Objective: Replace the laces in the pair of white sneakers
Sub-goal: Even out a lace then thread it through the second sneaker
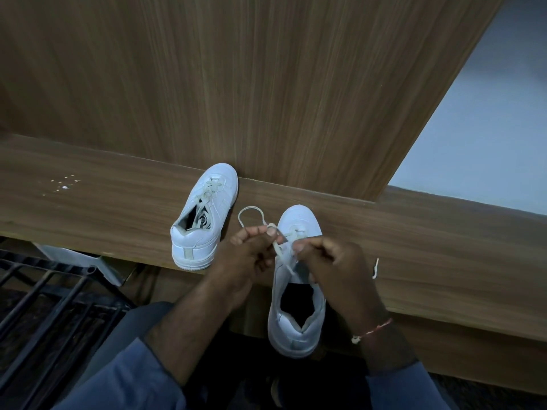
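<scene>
Two white sneakers lie on a wooden ledge (88, 196). The left sneaker (204, 214) stands apart, toe against the wooden panel, with a pale lace through its lower eyelets and loose lace tucked inside. The right sneaker (297, 285) overhangs the ledge's front edge, heel towards me. My left hand (251, 250) pinches a pale lace (251, 213) that loops out beyond its fingers. My right hand (328, 258) pinches the same lace over the right sneaker's eyelets. A lace tip (376, 267) hangs out at the right of my right hand.
An upright wooden panel (266, 84) rises behind the ledge, with a pale wall (488, 128) to its right. White specks (63, 184) dot the ledge at the left. A black metal rack (44, 306) stands low at the left. My blue sleeves fill the bottom.
</scene>
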